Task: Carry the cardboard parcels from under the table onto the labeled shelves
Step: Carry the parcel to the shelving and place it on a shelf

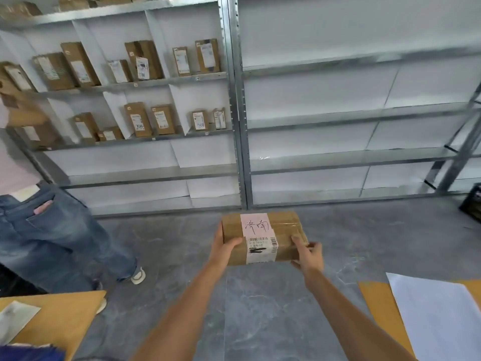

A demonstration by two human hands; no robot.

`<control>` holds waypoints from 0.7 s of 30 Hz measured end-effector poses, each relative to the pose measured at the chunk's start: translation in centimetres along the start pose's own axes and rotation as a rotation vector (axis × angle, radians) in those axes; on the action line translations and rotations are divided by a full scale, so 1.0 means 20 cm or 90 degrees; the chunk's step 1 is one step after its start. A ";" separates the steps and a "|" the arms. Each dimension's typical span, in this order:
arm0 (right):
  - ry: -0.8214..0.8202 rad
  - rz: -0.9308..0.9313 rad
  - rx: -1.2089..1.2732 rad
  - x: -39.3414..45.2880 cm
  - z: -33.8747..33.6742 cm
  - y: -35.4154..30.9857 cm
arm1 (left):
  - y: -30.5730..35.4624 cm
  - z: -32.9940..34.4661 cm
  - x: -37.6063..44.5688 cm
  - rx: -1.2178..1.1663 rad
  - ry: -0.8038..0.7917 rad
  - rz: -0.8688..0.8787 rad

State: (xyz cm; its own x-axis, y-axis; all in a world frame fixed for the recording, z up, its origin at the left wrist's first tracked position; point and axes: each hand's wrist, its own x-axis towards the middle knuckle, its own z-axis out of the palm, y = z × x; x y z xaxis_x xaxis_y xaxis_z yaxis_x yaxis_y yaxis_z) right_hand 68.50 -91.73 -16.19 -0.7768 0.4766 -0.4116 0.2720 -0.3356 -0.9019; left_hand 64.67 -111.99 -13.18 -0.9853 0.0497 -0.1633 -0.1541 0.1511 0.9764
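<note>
I hold a small brown cardboard parcel [283, 225] out in front of me above the grey floor. It bears a pink handwritten label and a white barcode label. My left hand [222, 247] grips its left end, thumb on top. My right hand [308, 254] grips its right end. Ahead stands the left shelf unit [166, 80], with several labeled parcels upright on its upper levels. The right shelf unit [351, 158] beside it holds no parcels.
Another person in jeans [49, 230] stands at the left, close to the left shelves, holding boxes. A wooden table corner [65, 316] lies near left, and another table with a white sheet [437, 319] near right. A dark crate [472, 201] sits at the far right.
</note>
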 end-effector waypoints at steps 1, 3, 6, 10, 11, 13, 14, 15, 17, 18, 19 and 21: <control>0.005 -0.017 -0.026 0.09 -0.01 -0.05 | 0.02 0.04 0.10 0.008 -0.007 0.010; 0.009 -0.056 -0.058 0.26 -0.04 -0.14 | 0.06 0.15 0.29 0.028 -0.019 0.006; 0.007 -0.115 -0.156 0.49 -0.09 -0.27 | 0.14 0.33 0.52 0.051 -0.032 0.011; 0.008 -0.138 -0.252 0.74 -0.19 -0.43 | 0.23 0.54 0.78 0.093 -0.078 0.018; 0.007 -0.146 -0.266 0.79 -0.21 -0.46 | 0.25 0.59 0.84 0.099 -0.093 0.022; 0.003 -0.165 -0.284 0.91 -0.25 -0.53 | 0.28 0.70 0.98 0.081 -0.124 0.022; 0.007 -0.171 -0.284 0.98 -0.27 -0.56 | 0.28 0.75 1.06 0.080 -0.140 0.026; 0.016 -0.175 -0.281 1.04 -0.28 -0.59 | 0.29 0.81 1.14 0.086 -0.152 0.031; 0.036 -0.173 -0.276 1.18 -0.31 -0.65 | 0.31 0.93 1.31 0.081 -0.181 0.028; 0.048 -0.171 -0.273 1.25 -0.32 -0.68 | 0.32 0.99 1.39 0.081 -0.197 0.025; 0.062 -0.167 -0.267 1.33 -0.33 -0.71 | 0.35 1.05 1.47 0.085 -0.213 0.028; 0.090 -0.168 -0.259 1.50 -0.36 -0.78 | 0.40 1.19 1.66 0.097 -0.249 0.037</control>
State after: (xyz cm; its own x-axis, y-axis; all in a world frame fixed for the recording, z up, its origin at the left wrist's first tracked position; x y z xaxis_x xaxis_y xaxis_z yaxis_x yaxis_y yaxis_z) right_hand 45.05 -66.38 -15.45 -0.7724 0.6169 -0.1510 0.2975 0.1415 -0.9442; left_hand 32.52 -85.61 -14.09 -0.8856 0.4287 -0.1785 -0.0574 0.2802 0.9582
